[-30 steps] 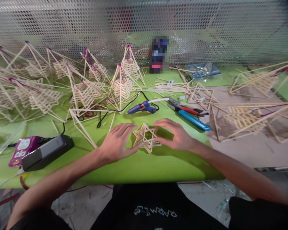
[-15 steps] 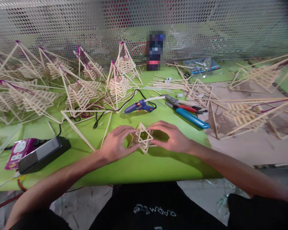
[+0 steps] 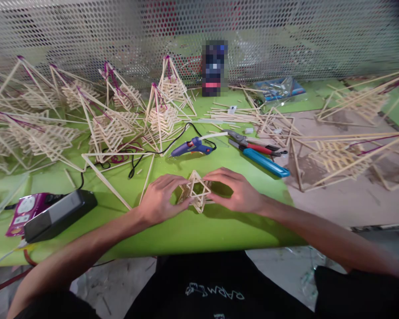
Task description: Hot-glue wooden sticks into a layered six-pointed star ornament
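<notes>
A small star-shaped stack of wooden sticks [image 3: 199,189] stands on the green table [image 3: 186,235], close to its front edge. My left hand [image 3: 162,199] grips the stack's left side between thumb and fingers. On the right side, my right hand [image 3: 236,190] holds it the same way, fingertips on the sticks. Just beyond the stack lies a blue glue gun [image 3: 193,147] with a pale glue stick in its back. Pliers with red handles [image 3: 256,146] and a blue-handled cutter [image 3: 266,163] lie to its right.
Stick pyramids with purple thread [image 3: 111,128] crowd the left and back. More stick frames [image 3: 344,157] stand on a brown board [image 3: 332,208] at right. Loose sticks [image 3: 232,116], a pixelated upright object [image 3: 214,68], a plastic packet [image 3: 279,90] and a purple power strip [image 3: 28,210] are also there.
The whole view has shifted very slightly. Both hands keep their hold on the star-shaped stack, which stays in nearly the same place.
</notes>
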Motion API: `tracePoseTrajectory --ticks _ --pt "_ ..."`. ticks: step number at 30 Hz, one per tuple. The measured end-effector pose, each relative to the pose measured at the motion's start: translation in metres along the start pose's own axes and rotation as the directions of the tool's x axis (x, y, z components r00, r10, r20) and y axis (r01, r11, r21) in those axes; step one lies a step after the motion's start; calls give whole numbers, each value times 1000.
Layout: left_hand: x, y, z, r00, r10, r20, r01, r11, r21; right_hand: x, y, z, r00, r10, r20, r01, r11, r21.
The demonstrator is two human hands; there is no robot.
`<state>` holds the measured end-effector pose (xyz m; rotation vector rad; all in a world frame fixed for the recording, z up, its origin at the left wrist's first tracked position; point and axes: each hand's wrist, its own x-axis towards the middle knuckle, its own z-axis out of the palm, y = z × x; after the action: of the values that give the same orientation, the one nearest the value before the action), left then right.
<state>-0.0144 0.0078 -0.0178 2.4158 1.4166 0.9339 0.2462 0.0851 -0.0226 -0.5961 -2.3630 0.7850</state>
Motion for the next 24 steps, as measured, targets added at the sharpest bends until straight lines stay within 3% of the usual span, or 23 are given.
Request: tracePoseTrajectory --ticks 16,24 --pt "0 -1 1 999 19 -29 -18 1000 23 1 -2 0 1000 -19 -20 19 1000 5" --pt "1 0 1 1000 -12 -20 12 1000 -10 2 -3 1 999 35 13 -35 999 33"
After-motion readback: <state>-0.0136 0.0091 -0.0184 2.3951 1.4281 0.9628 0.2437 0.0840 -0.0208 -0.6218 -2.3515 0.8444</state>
